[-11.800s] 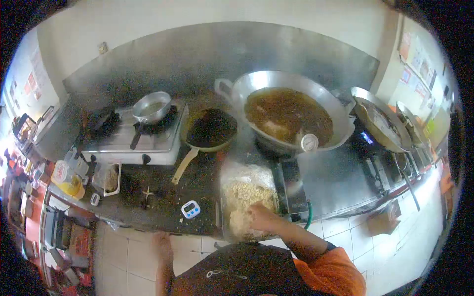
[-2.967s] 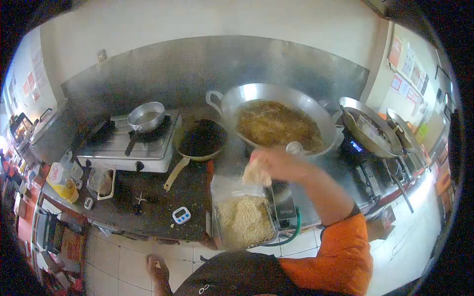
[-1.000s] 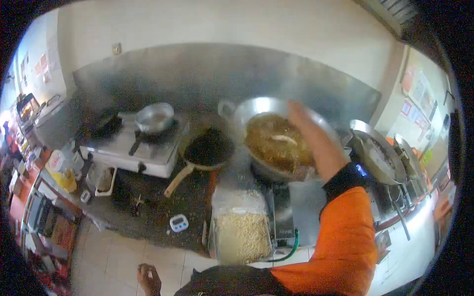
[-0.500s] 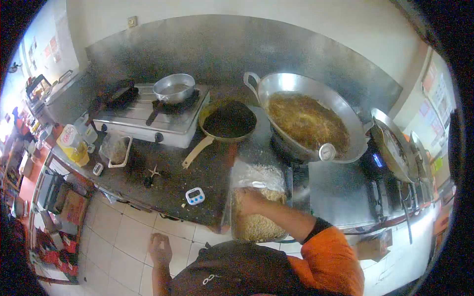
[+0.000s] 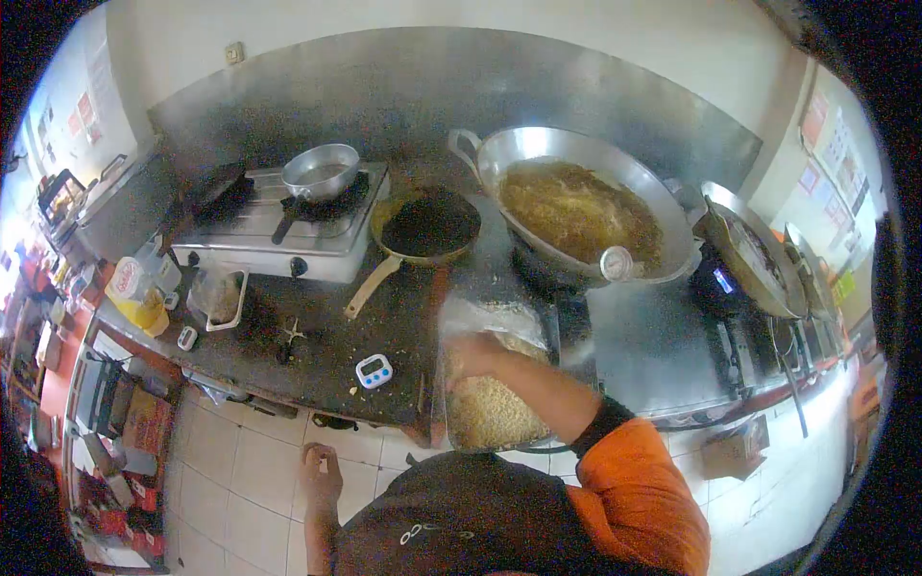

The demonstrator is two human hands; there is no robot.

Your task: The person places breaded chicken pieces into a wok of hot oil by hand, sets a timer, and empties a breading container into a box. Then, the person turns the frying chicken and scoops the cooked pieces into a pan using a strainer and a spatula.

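So the crumbs [image 5: 499, 408] are pale beige, coarse and lumpy, heaped loose in a clear-sided tray [image 5: 444, 418] right in front of me, at the counter's edge. Up at the far end there's a whitish, smeary patch [image 5: 490, 317]; can't tell if it's powder or plastic. My right hand [image 5: 475, 357] is down at the tray's left side, blurry, fingers hidden, so can't say if they're spread or pinching anything. My left hand [image 5: 322, 470] hangs low over the floor, loosely curled; can't tell whether the fingertips meet. Just beyond the tray sits a big metal wok [image 5: 497, 178] of frothy golden-brown liquid [image 5: 581, 211], dial thermometer [image 5: 616, 263] at its near rim. White timer [image 5: 375, 371] near the tray, left side.
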